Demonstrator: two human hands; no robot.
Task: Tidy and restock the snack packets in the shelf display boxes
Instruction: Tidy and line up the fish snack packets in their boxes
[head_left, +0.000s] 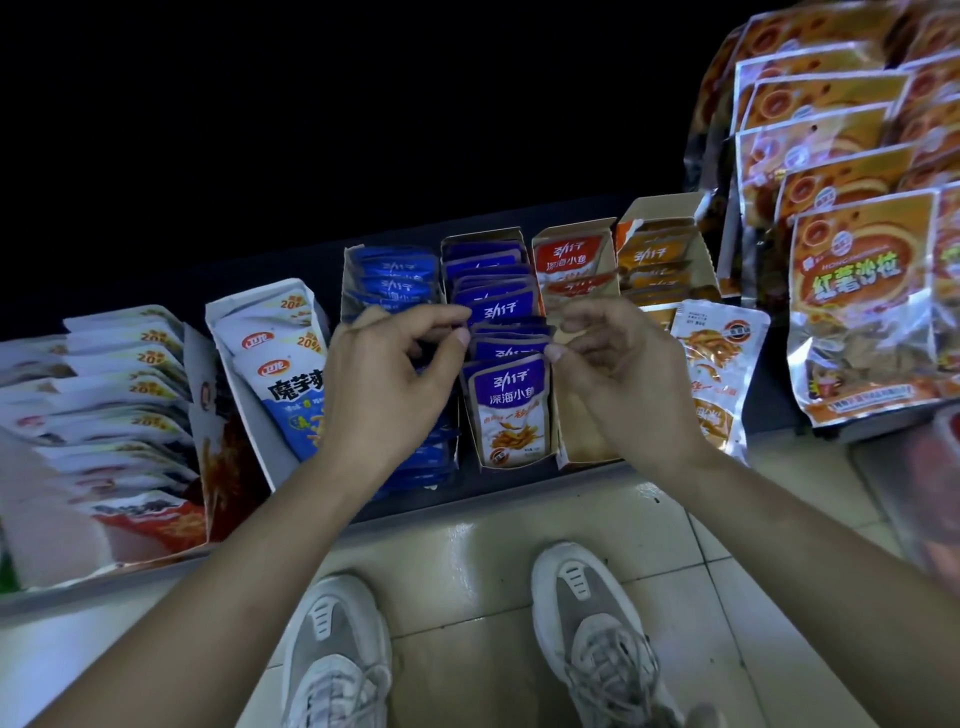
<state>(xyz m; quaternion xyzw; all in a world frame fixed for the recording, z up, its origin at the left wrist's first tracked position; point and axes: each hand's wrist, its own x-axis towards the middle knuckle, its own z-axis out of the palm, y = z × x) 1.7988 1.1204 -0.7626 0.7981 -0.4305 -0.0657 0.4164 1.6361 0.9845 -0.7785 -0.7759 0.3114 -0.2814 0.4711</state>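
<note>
Purple foil snack packets (511, 410) stand upright in a row inside an open purple cardboard display box (480, 240), the front packet facing out. Boxed blue foil packets (400, 280) sit at nine o'clock, and red-orange foil packets (571, 260) at three.

劲仔 深海小鱼 on purple packets (511, 410), 20% on white packets (130, 374)

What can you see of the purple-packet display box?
Open-topped cardboard purple box, rear flap up, on the shelf between the blue box and red box. Packed with purple packets standing in a row, leaning back; the front one shows a food photo. Left hand and right hand pinch mid-row packet edges from either side.
</note>
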